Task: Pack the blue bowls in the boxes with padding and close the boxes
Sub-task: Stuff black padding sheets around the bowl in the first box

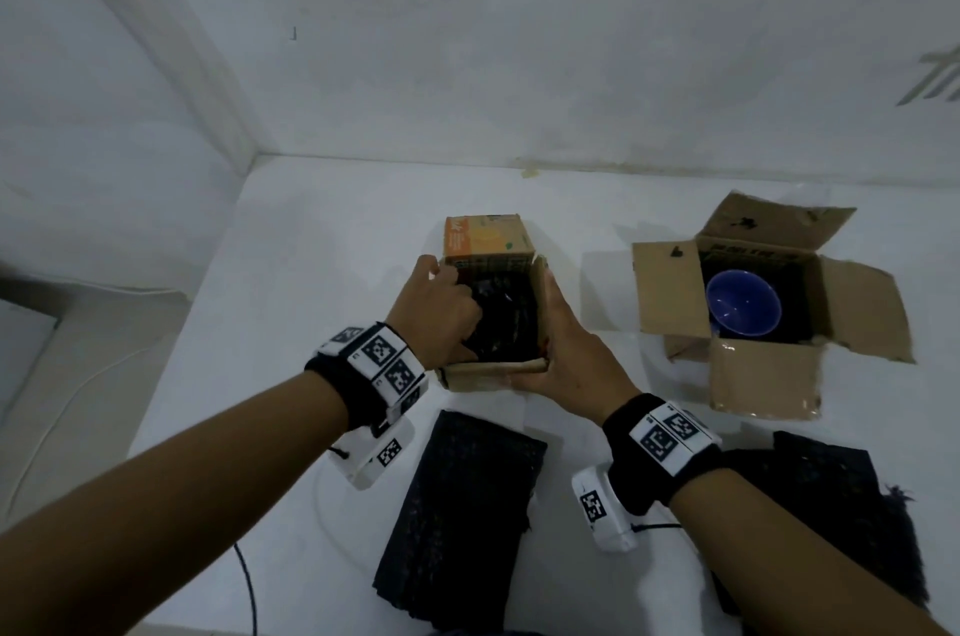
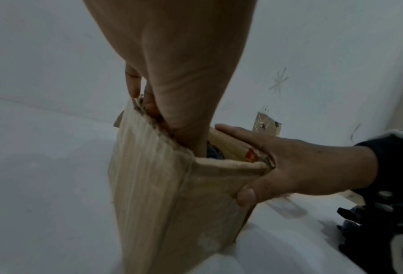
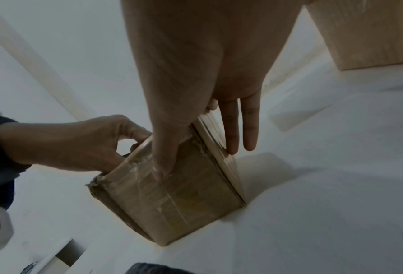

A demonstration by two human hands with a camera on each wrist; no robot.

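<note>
Left hand (image 1: pixel 441 308) is digging into the padding (image 1: pixel 506 313) in the middle box (image 1: pixel 493 370), fingers curled on its wall; right hand (image 1: pixel 561 349) is bracing it flat-fingered; shoving too hard is probably risking a split cardboard corner.

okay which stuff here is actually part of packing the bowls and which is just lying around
Part of the job: small box, held by left hand and right hand; open box; blue bowl; dark padding sheets.
Lying about: cable; white table.
</note>
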